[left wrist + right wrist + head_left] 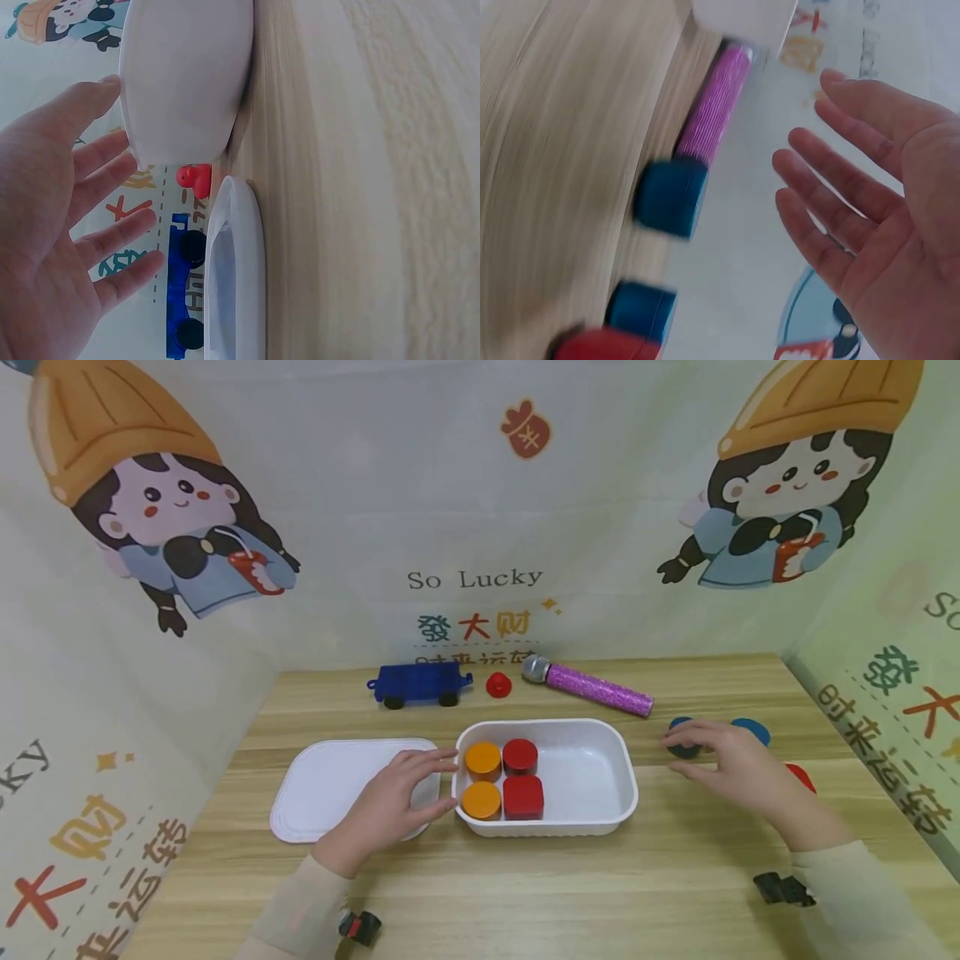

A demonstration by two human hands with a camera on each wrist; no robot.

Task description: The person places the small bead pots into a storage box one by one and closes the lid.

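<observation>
A white plastic box (588, 777) stands mid-table with two orange round blocks (482, 761), a red round block (520, 756) and a red squarish block (522, 797) in its left half. At the box's left wall my left hand (401, 793) touches the rim with spread, nearly straight fingers. Its thumb meets the rim in the left wrist view. My right hand (723, 768) hovers with relaxed fingers above a blue block (682, 750), holding nothing. Close by are another blue block (752, 732) and a red block (802, 777), partly hidden by the hand.
A white lid (330, 785) lies left of the box, partly under my left hand. Behind the box are a blue toy wagon (420, 682), a small red toy (498, 685) and a purple glittery microphone (600, 688). A printed cloth (480, 510) backs the table.
</observation>
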